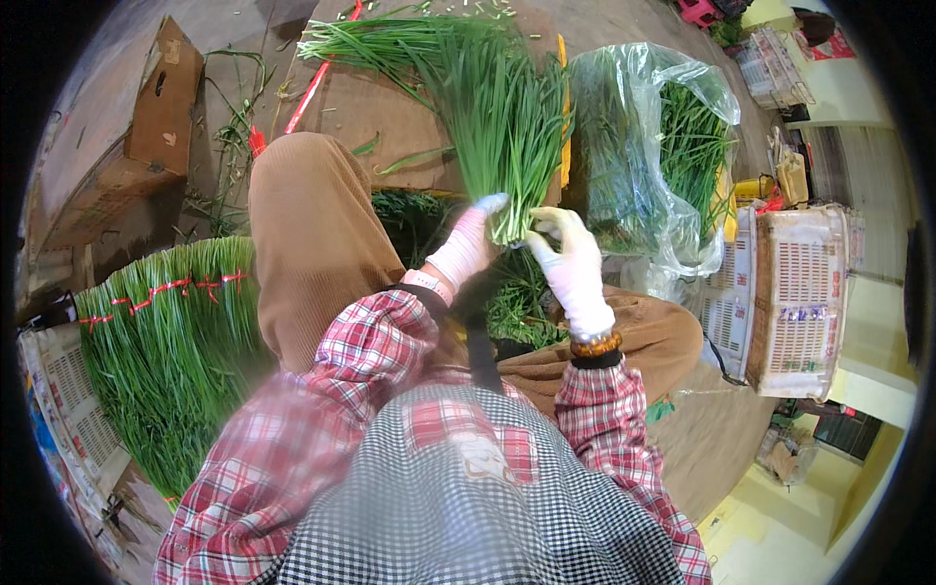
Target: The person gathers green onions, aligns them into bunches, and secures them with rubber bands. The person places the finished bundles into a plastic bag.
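My left hand point(468, 238), in a white glove, is closed around the pale stem ends of a bunch of green garlic chives point(515, 139). The long leaves fan away from me over a brown board. On the right of the stem ends, my gloved right hand point(567, 252) has its thumb and fingers curled, the fingertips at the bunch's edge; whether they pinch a stem cannot be told. Another pile of chives point(365, 44) lies across the board's far side, its white ends to the left.
Red-tied chive bundles point(168, 314) stand at the left, below a cardboard box point(157, 110). A clear plastic bag point(621, 146) of chives is at the right, with plastic crates point(801, 303) beyond. Loose greens point(523, 307) lie between my legs. Red ribbon point(307, 99) crosses the board point(409, 139).
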{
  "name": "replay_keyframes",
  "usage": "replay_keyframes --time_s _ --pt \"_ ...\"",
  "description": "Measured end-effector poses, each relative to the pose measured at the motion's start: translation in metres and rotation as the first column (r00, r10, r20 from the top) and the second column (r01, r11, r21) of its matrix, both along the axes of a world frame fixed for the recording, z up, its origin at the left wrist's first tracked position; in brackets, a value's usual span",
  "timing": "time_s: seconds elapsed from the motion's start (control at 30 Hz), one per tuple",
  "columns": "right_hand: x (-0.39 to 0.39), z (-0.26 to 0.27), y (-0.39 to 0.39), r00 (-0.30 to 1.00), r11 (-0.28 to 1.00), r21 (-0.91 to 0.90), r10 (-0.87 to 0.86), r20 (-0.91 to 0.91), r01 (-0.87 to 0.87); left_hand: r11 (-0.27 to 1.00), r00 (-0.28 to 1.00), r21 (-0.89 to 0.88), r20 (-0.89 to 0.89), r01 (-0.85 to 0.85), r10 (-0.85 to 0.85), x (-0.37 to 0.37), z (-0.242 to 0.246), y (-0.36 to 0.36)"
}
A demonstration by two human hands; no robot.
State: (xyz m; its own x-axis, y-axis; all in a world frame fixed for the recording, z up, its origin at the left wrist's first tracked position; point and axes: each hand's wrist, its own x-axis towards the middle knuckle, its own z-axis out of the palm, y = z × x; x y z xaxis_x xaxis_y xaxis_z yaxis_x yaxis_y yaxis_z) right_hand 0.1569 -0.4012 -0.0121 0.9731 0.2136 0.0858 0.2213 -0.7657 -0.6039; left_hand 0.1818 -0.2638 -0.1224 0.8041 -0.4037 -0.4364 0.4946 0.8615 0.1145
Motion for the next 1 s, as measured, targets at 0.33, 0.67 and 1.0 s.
replay_keyframes --time_s 0.33,0.67,1.0 --pt "0.021 -0.004 0.001 0.998 0.993 0.101 -0.065 -0.015 0.067 1.000 1.000 0.029 0.004 0.004 -0.004 -0.004 0.000 -0.003" --pt "0.023 -0.013 0.005 0.991 0.985 -0.170 -0.036 -0.127 0.014 0.999 0.997 -0.027 -0.066 -0.038 0.036 -0.003 0.005 -0.004" --pt "0.031 -0.024 0.008 0.981 0.948 -0.257 -0.195 0.002 0.189 1.000 0.995 -0.002 -0.094 -0.025 0.025 -0.003 0.009 -0.002"
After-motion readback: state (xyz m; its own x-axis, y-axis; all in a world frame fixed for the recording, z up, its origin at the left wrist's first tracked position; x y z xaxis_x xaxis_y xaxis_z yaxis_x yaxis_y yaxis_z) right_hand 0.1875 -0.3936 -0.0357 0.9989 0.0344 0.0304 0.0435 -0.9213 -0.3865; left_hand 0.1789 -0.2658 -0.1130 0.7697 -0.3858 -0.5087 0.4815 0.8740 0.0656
